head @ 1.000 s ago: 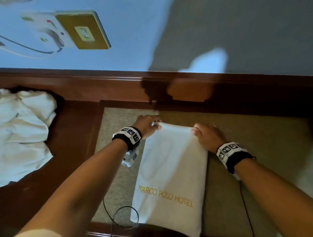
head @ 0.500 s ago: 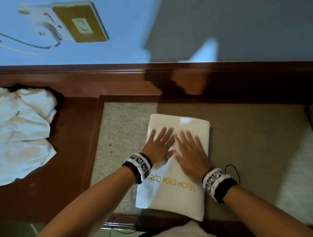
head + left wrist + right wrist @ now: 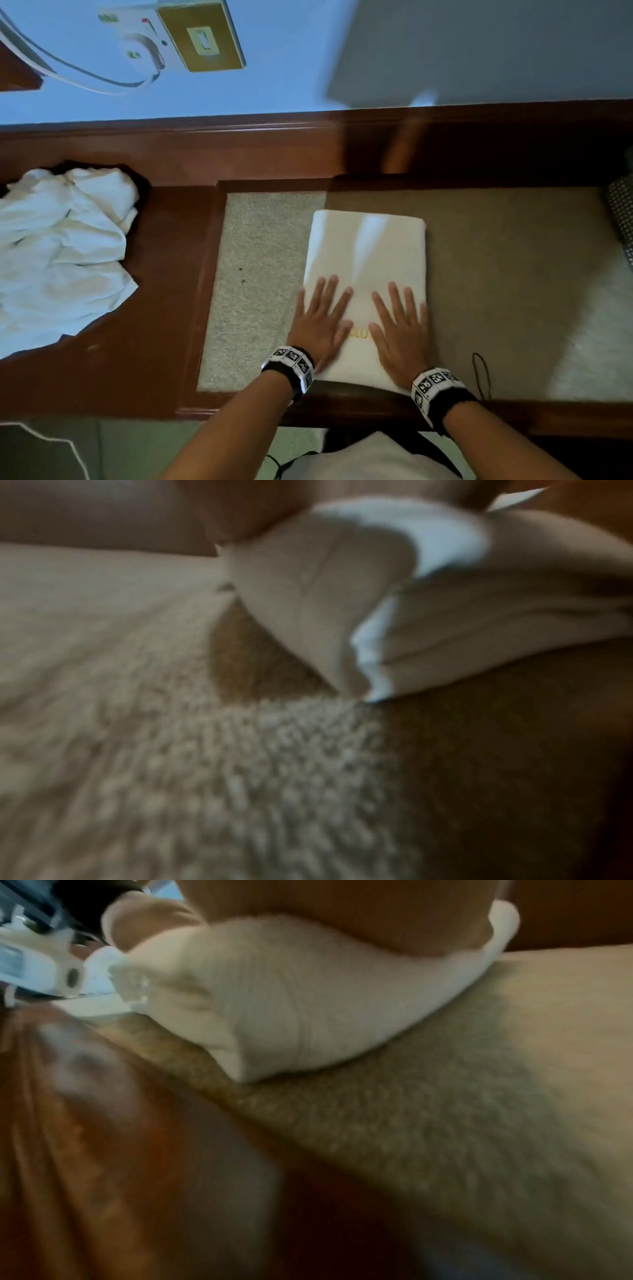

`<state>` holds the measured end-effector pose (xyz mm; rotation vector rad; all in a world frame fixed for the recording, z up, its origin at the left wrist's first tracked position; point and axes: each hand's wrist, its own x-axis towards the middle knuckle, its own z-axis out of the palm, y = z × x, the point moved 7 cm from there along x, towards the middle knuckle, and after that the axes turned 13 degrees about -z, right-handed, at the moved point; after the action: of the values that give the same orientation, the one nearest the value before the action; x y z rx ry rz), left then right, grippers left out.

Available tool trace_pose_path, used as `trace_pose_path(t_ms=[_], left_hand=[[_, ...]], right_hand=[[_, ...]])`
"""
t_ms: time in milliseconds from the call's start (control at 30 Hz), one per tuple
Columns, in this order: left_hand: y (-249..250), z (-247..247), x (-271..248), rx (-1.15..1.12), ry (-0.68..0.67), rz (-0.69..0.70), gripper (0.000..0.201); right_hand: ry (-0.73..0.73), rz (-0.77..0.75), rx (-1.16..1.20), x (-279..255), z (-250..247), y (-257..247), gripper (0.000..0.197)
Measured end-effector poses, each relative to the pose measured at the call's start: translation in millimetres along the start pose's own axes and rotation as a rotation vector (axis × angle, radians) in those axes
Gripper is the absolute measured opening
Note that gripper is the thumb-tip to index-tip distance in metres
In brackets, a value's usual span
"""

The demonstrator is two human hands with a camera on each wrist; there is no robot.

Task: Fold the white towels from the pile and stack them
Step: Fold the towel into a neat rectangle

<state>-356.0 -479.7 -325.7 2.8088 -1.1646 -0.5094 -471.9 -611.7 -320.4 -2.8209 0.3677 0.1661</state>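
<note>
Pressing flat on folded white towel (image 3: 366, 270): left hand (image 3: 320, 323) and right hand (image 3: 400, 330), fingers straight and spread, palms down on near half, gripping nothing. Towel lies on beige carpet inlay (image 3: 260, 274) of dark wooden surface (image 3: 164, 308). Gold lettering shows between hands. Unfolded white towel pile (image 3: 61, 246) well apart, far left on wood.

The towel (image 3: 366, 260) under my palms was soft matt cloth; the mat (image 3: 260, 274) beneath it rough, nubby pile; the surrounding wood (image 3: 164, 274) glossy.
</note>
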Motion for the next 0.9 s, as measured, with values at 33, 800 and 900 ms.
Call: trace_pose_path(t_ms=[33, 800, 900], left_hand=[[-11.7, 0.4, 0.5, -0.023, 0.003, -0.074, 0.064], [-40.5, -28.1, 14.5, -0.482, -0.142, -0.29, 0.08], [-45.2, -23.6, 32.8, -0.555, -0.138, -0.3, 0.084]], right_hand=[[0.019, 0.096, 0.029, -6.5, 2.4, 12.6, 0.063], [0.033, 0.35, 0.366, -11.5, -19.9, 41.2, 0.071], [0.029, 0.379, 0.38, 5.4, -27.7, 43.0, 0.078]])
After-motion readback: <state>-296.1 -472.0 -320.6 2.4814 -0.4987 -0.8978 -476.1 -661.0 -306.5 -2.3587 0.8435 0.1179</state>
